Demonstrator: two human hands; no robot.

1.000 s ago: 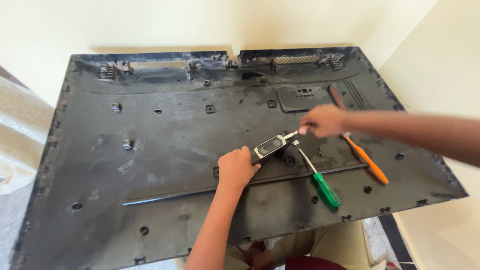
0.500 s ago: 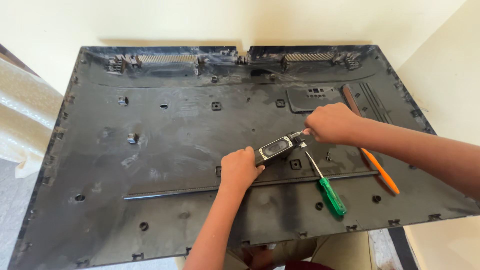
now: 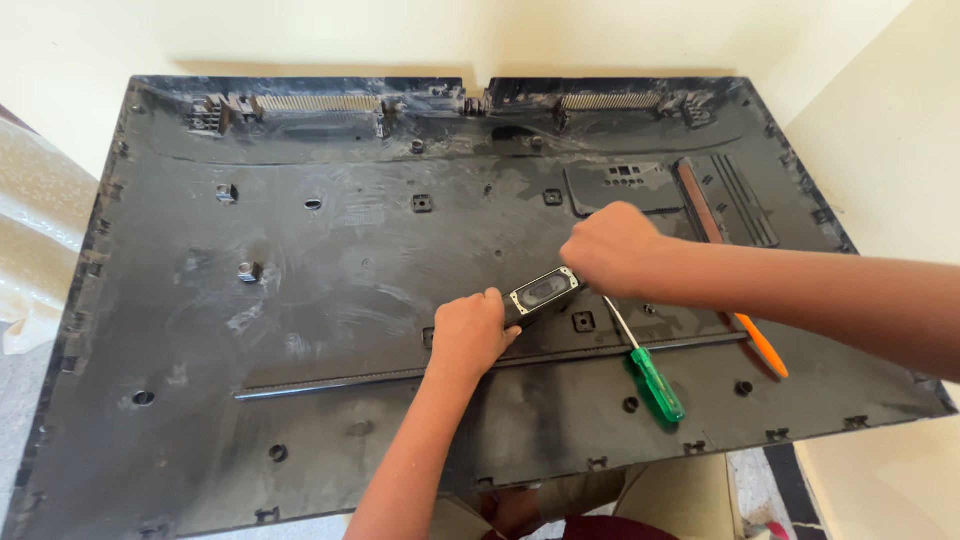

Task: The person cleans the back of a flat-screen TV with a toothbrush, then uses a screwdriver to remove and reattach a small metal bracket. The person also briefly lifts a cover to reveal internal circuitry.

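A large black plastic back cover of a flat screen lies inside-up in front of me. A small oblong black speaker rests near its middle. My left hand grips the speaker's left end with curled fingers. At the speaker's right end my right hand is closed into a fist; what it holds is hidden. A green-handled screwdriver lies on the cover just below my right hand. An orange-handled tool lies under my right forearm.
The cover has raised screw posts, holes and a long thin rib across it, with vent grilles along the far edge. Pale walls stand behind and at right. A cloth-covered surface is at left. My legs show below the near edge.
Both hands stay on the speaker. The view has shifted so the cover and hands sit lower and more central. My right hand has closed in on the speaker's right end.
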